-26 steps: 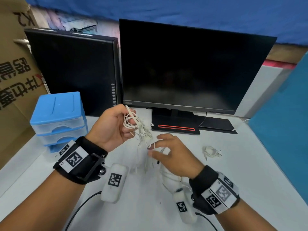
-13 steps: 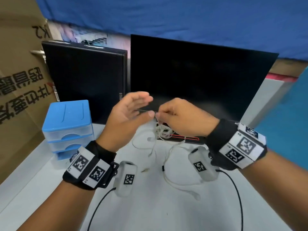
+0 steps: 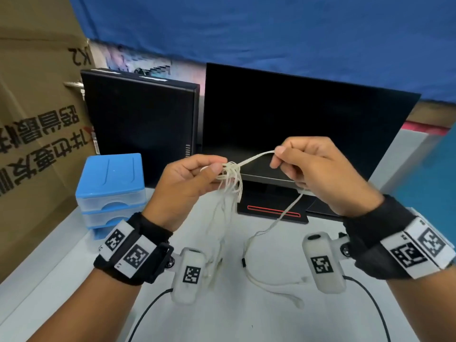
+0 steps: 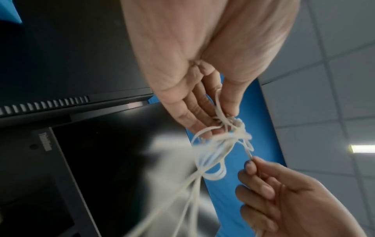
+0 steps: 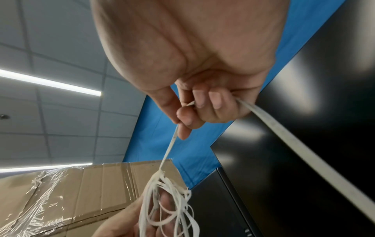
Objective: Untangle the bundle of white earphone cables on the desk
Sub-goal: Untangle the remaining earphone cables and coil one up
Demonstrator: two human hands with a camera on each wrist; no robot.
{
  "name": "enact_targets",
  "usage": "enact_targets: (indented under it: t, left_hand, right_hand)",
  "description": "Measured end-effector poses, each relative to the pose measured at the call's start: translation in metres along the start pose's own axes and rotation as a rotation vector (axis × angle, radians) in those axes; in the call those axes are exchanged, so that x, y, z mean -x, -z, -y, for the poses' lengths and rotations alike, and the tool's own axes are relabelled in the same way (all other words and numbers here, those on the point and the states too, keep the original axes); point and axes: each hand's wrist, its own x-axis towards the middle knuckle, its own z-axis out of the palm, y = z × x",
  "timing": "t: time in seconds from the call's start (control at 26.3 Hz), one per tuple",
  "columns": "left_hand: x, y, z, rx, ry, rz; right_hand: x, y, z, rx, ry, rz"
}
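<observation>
Two hands, one bundle of white earphone cables, held raised above the bench.
Cable bundle (image 3: 230,176): knotted loops are pinched between thumb and fingers of the left hand (image 3: 183,186), just past its fingertips; loose strands are left hanging below that hand toward the bench (image 3: 259,324). One strand (image 3: 256,157) is drawn taut from the knot to the right hand (image 3: 318,174), where it is pinched between thumb and forefinger with the other fingers curled round it; the same strand is passed out under the right palm and hangs down, ending in an earbud (image 3: 299,303) lying on the bench. Two dark monitors (image 3: 308,129) are stood beyond both hands; a blue drawer unit (image 3: 111,183) is placed outward of the left hand.
</observation>
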Motion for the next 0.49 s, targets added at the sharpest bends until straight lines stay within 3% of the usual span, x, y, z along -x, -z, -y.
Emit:
enact_targets:
  t: [0.23,0.34,0.49]
  left_hand:
    - [0.005,-0.016,0.002,-0.196,-0.076,-0.06]
    - [0.005,-0.017,0.003,-0.205,-0.085,-0.116]
    - [0.001,-0.01,0.003,-0.13,-0.044,-0.252]
  right_hand:
    - [0.015,-0.019,0.0,-0.07,-0.099,0.146]
    - [0.017,-0.032,-0.001,0.048,-0.043,0.104]
    - [0.024,-0.033,-0.008,0.037,-0.071,0.104]
